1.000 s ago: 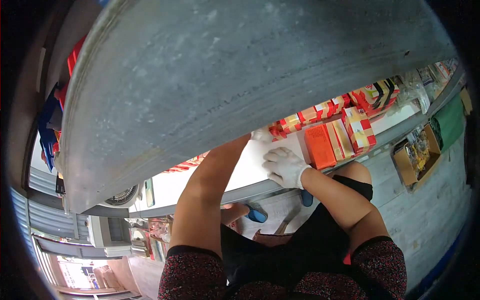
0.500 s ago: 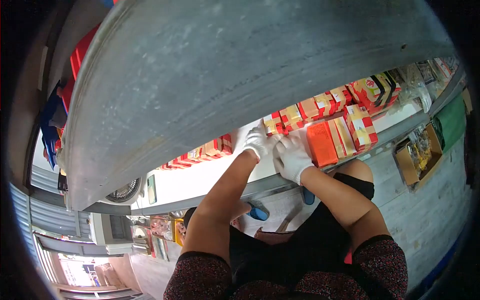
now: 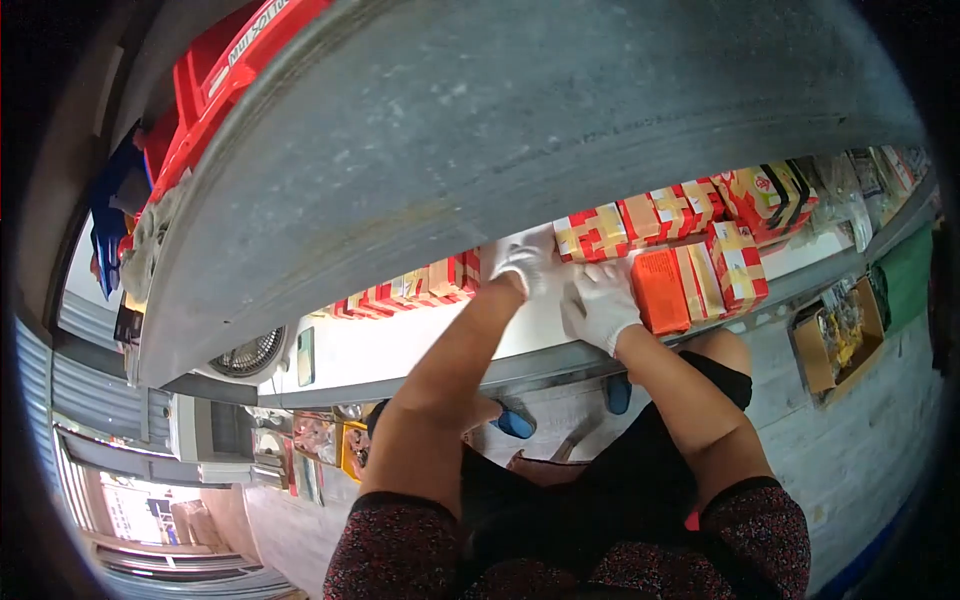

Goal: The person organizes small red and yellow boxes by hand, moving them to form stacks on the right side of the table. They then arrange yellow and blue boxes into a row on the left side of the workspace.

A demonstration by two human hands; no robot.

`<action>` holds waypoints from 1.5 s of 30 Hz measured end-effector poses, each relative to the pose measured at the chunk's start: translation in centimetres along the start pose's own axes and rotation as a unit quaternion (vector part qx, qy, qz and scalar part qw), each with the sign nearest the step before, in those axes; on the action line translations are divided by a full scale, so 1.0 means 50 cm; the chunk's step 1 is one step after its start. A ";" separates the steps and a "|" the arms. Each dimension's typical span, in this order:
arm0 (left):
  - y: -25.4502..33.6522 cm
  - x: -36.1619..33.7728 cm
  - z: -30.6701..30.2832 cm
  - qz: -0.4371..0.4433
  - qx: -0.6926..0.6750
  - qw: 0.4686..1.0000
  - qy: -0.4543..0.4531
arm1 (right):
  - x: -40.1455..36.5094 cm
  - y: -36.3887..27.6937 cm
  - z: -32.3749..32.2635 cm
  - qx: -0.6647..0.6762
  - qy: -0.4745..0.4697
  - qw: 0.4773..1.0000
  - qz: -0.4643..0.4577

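Both of my hands wear white gloves over a white shelf surface (image 3: 430,340). My left hand (image 3: 524,262) reaches toward the back, just left of a row of red and tan taped boxes (image 3: 592,232); motion blurs its fingers. Resting at the front end of that row, my right hand (image 3: 603,308) has its fingers spread, with nothing visible in it. Beside it on the right stand an orange box (image 3: 660,290) and a red and tan taped box (image 3: 736,268). Another row of taped boxes (image 3: 410,290) lies to the left, partly hidden.
A grey metal panel (image 3: 560,110) hangs over the shelf. A phone (image 3: 306,356) and a fan (image 3: 247,353) are at the left. On the floor at the right is an open carton (image 3: 840,340) of packets. A black-and-red taped box (image 3: 768,200) stands farther back.
My hands have parted slightly. My left hand has moved up toward the back, and the right rests against the boxes. The camera view has shifted a little.
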State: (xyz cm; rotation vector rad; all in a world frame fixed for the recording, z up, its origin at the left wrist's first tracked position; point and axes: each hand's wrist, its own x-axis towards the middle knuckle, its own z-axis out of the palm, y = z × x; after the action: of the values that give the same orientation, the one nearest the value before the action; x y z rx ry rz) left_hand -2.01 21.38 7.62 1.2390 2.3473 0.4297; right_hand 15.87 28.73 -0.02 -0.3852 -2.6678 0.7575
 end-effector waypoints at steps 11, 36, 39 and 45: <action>-0.128 -0.123 -0.264 -0.066 0.404 0.896 -0.171 | -0.012 -0.024 -0.011 -0.073 -0.035 0.997 -0.004; 0.173 0.042 -0.128 0.008 0.275 0.959 -0.073 | -0.010 -0.011 -0.017 -0.077 -0.046 0.996 -0.021; 0.067 0.121 -0.088 -0.039 0.176 0.976 -0.121 | -0.015 -0.011 -0.017 -0.071 -0.053 0.996 -0.020; 0.051 0.023 -0.041 -0.006 0.073 0.997 -0.023 | -0.014 -0.013 -0.012 -0.093 -0.055 0.994 -0.009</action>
State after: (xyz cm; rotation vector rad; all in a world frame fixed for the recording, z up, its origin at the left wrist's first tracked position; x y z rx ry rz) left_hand -1.90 23.60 10.28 1.2853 2.3810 0.2257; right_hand 16.63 28.24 0.65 -0.3738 -2.8522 0.5410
